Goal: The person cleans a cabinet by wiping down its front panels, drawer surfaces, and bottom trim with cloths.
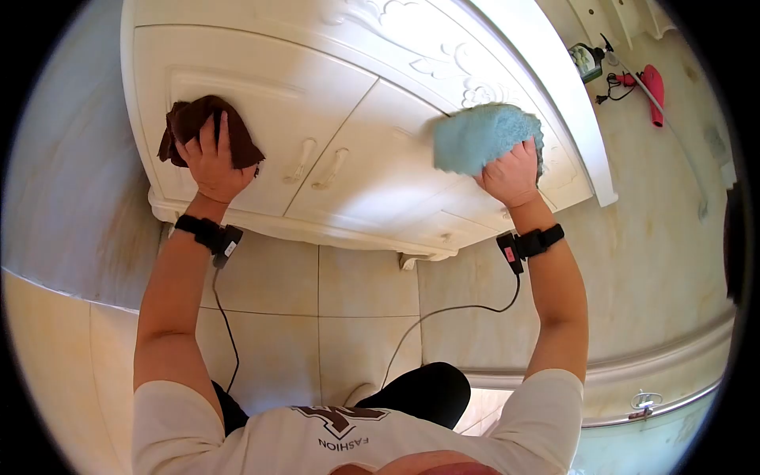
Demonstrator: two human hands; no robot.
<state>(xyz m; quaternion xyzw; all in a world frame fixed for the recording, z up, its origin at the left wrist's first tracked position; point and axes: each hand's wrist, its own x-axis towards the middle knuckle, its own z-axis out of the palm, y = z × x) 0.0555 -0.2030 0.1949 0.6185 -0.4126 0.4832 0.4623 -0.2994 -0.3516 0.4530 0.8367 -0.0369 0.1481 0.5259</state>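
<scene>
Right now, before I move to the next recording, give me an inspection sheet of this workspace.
Surface: white cabinet with carved trim, two handles near its middle; bright glare on parts.
Job's things: brown cloth and light blue cloth, both at the cabinet front.
Clutter: dark bottle and pink hair dryer, off to the cabinet's right.
Hands: left hand spread on the brown cloth; right hand at the blue cloth's edge, exact grip unclear.
Cables: one thin cable from each wrist device, left and right, running toward the body; tangles, nothing seen.
Surroundings: tiled floor below the cabinet; co-workers, nothing seen.
</scene>
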